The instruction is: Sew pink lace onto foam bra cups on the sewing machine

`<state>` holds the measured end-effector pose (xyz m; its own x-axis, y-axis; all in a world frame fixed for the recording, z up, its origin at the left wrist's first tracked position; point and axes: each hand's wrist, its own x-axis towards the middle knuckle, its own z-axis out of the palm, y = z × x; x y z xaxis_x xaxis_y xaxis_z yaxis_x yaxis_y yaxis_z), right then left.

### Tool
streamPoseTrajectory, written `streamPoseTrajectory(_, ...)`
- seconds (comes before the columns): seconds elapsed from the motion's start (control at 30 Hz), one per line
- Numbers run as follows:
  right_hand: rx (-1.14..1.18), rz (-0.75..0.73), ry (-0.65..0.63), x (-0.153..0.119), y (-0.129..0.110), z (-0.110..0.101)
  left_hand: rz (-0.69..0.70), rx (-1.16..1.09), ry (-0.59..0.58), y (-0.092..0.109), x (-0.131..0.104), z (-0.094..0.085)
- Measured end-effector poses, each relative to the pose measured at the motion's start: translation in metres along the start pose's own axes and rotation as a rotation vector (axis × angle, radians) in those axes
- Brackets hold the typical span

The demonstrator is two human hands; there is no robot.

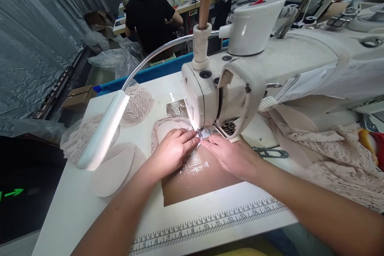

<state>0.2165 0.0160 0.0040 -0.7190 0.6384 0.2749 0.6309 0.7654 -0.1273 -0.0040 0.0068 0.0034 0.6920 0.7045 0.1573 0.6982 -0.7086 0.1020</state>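
Note:
Beside the needle of a white sewing machine (199, 96), my left hand (175, 148) holds down a beige lace fabric piece (171, 126), fingers bent together over it. My right hand (231, 154) is closed from the other side, its fingertips at the fabric edge by the presser foot (205, 131). What lies between the fingertips is mostly hidden. Under both hands spreads a brown sheet (201, 184) with shiny clear tape on it. The machine's lamp lights the stitching spot.
Beige lace pieces (138, 106) and smooth oval pieces (112, 168) lie left, below a gooseneck lamp (105, 128). A printed ruler (207, 226) runs along the front edge. More lace fabric (333, 152) is heaped right, near a metal tool (271, 153). Two people work behind.

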Motion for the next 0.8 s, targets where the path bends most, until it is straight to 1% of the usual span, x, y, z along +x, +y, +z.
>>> streamPoseTrajectory(0.17,0.031,0.029,0.008,-0.001,0.003,0.005,-0.03,0.025,0.0,-0.005,0.003,0.0)
streamPoseTrajectory(0.4,0.139,0.046,-0.037,-0.002,0.008,0.009,-0.049,0.027,0.037,-0.007,0.003,0.002)
streamPoseTrajectory(0.6,0.151,0.072,-0.017,-0.002,0.007,0.008,-0.083,0.039,0.031,-0.01,0.001,0.004)
streamPoseTrajectory(0.7,0.185,0.081,0.014,-0.002,0.008,0.008,-0.134,0.081,-0.004,-0.006,-0.001,-0.003)
streamPoseTrajectory(0.8,0.231,0.097,0.042,-0.003,0.009,0.008,-0.223,0.122,-0.094,0.006,-0.002,-0.018)
